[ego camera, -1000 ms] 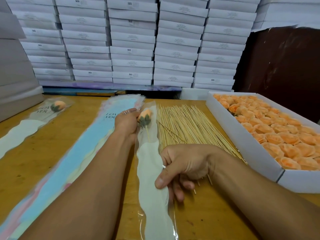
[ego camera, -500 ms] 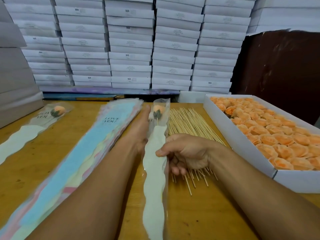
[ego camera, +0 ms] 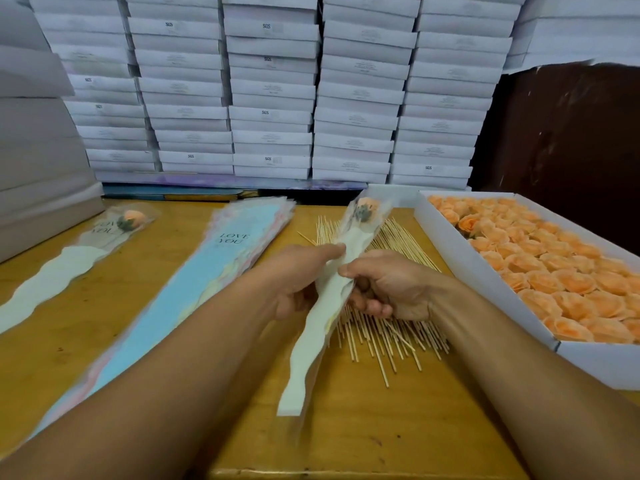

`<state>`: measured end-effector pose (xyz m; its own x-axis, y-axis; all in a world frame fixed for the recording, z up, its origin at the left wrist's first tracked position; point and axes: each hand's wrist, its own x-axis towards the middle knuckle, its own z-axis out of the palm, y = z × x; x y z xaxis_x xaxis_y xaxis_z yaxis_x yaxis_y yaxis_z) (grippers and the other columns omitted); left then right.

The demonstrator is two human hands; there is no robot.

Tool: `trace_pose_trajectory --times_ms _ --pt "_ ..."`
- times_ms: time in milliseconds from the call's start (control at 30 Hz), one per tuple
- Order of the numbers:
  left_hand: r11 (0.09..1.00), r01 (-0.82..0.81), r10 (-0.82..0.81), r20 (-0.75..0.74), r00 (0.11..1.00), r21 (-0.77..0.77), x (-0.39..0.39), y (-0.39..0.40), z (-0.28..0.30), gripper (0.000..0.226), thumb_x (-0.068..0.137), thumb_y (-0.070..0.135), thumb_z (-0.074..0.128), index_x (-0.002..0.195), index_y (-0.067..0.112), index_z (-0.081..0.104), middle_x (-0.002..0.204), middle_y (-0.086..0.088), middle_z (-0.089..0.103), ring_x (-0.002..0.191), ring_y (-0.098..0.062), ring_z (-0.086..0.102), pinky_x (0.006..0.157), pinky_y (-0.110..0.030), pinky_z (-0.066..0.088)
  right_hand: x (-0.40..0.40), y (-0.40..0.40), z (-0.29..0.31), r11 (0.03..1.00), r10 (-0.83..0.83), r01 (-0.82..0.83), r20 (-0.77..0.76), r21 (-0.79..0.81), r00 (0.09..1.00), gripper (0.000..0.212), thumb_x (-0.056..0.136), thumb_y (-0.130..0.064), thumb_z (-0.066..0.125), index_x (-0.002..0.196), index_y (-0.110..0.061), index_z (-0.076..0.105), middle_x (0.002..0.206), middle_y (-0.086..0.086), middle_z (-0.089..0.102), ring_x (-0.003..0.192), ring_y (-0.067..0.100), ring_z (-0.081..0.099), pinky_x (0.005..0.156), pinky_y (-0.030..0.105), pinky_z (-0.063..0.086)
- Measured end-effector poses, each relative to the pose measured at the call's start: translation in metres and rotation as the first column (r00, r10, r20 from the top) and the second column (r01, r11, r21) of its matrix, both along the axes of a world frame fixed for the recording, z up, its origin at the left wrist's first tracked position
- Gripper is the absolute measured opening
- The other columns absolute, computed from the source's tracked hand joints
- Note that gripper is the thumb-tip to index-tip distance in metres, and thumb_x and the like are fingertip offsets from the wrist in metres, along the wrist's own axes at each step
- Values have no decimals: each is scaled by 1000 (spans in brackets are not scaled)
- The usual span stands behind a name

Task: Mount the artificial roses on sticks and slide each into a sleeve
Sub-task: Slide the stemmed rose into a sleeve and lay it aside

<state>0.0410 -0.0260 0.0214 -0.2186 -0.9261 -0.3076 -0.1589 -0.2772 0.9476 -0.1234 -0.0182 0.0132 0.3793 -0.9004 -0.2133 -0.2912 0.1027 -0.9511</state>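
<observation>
A clear sleeve with a cream wavy panel is lifted off the table above the pile of wooden sticks. An orange rose on its stick sits inside the sleeve's top end. My left hand grips the sleeve's middle from the left. Opposite it, my right hand pinches the same stretch between thumb and fingers. The sleeve tilts to the upper right.
A stack of blue "LOVE YOU" sleeves lies left of centre. A finished sleeved rose lies at far left. A white box of orange roses fills the right. Stacked white boxes wall off the back.
The sleeved rose has been raised off the table and swung right over the sticks. My left hand moved from its top end down to its middle, beside my right hand.
</observation>
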Motion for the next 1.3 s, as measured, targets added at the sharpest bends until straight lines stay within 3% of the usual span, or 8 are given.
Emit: trace_pose_trajectory --times_ms 167,367,500,567,667,900,1100,1300 --pt "987 136 -127 -109 986 80 25 28 3 29 87 17 72 109 -1 70 83 -12 71 60 -17 66 50 -25 54 1 1 0 996 79 -79 4 43 997 20 95 -26 62 94 -6 60 60 5 58 42 9 45 35 18 31" --pt "969 217 -193 -189 963 118 36 40 -2 36 74 3 75 108 -4 69 92 -18 74 69 -22 73 53 -29 59 3 2 -1 992 126 -126 4 27 992 44 103 -24 54 126 13 51 67 6 58 46 9 47 38 18 34" --pt "960 250 -219 -215 952 128 39 39 -2 23 67 2 77 90 2 76 92 -18 74 71 -24 73 62 -32 62 1 2 1 992 123 -124 24 19 992 28 104 -24 54 110 2 61 64 3 59 47 9 47 39 18 35" --pt "959 255 -226 -214 950 121 40 39 -3 34 65 -1 76 99 1 72 93 -18 73 71 -24 73 64 -32 63 0 2 1 993 119 -119 29 14 992 22 104 -23 54 96 -4 62 63 4 60 47 9 48 39 18 35" --pt "960 263 -241 -191 952 96 41 36 -2 39 66 -2 76 105 -1 70 94 -19 73 71 -25 73 67 -34 61 2 1 0 997 82 -82 33 11 996 24 103 -25 56 97 -2 62 64 5 61 47 9 48 39 19 35" --pt "991 136 -132 -135 982 20 55 16 6 48 61 -4 78 108 -2 65 92 -20 74 70 -27 74 64 -34 61 1 -3 1 995 -92 88 118 41 989 49 100 -47 55 113 -1 65 64 7 64 48 13 52 38 21 39" --pt "999 6 -8 -67 998 -33 90 -14 11 53 61 -5 77 110 2 57 91 -20 71 70 -29 72 59 -36 62 1 -4 0 995 -88 84 101 45 991 43 102 -43 54 117 -3 63 66 8 65 50 13 54 40 22 41" --pt "993 -79 82 30 996 -91 152 -42 9 48 72 -5 77 117 -3 61 127 -28 62 106 -36 68 92 -44 58 -1 -5 0 997 -67 64 81 38 994 36 103 -38 54 116 -5 63 69 8 66 52 12 55 42 22 41"
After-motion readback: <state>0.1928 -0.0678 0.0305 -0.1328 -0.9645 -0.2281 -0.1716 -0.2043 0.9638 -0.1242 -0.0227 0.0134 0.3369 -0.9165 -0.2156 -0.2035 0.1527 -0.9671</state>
